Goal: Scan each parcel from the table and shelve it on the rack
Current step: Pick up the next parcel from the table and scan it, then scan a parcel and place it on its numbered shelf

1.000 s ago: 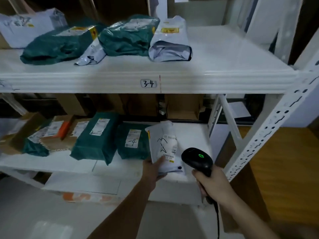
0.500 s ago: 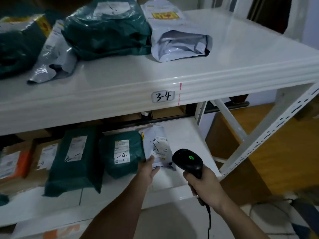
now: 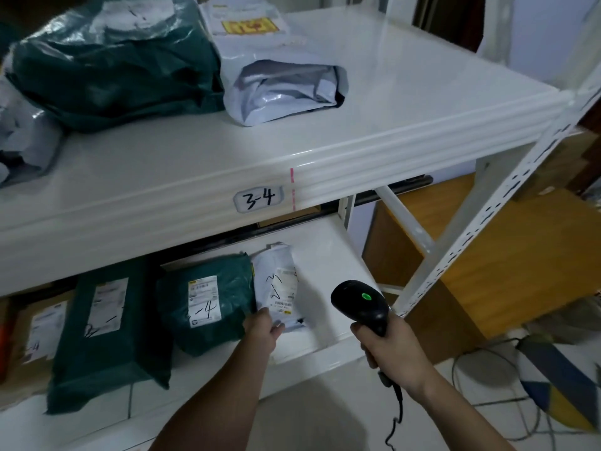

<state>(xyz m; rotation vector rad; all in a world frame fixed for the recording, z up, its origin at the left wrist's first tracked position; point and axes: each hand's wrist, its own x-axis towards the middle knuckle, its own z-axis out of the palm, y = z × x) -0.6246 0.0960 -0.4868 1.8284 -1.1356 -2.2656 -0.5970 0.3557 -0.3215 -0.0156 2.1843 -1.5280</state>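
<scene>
The left hand [image 3: 262, 327] reaches onto the lower shelf [image 3: 328, 255] and holds the near end of the white parcel [image 3: 278, 284]; its fingertips are hidden under the parcel's edge, so the exact grip cannot be made out. The parcel lies flat on the shelf beyond the fingers, touching the green parcel [image 3: 208, 301] on the side away from the scanner. Its label print is too small to read. The right hand [image 3: 388, 345] has its fingers curled round the handle of the black scanner [image 3: 361, 302], whose green light faces up; the trigger finger is hidden. The cable [image 3: 395, 415] is cut off at the bottom edge. Bare shelf surface lies open between parcel and scanner, up to the front lip. The upper shelf [image 3: 390, 102], tagged "3-4" [image 3: 259, 200], overhangs and hides the back of the lower one. Parcels at the far left are cut off.
</scene>
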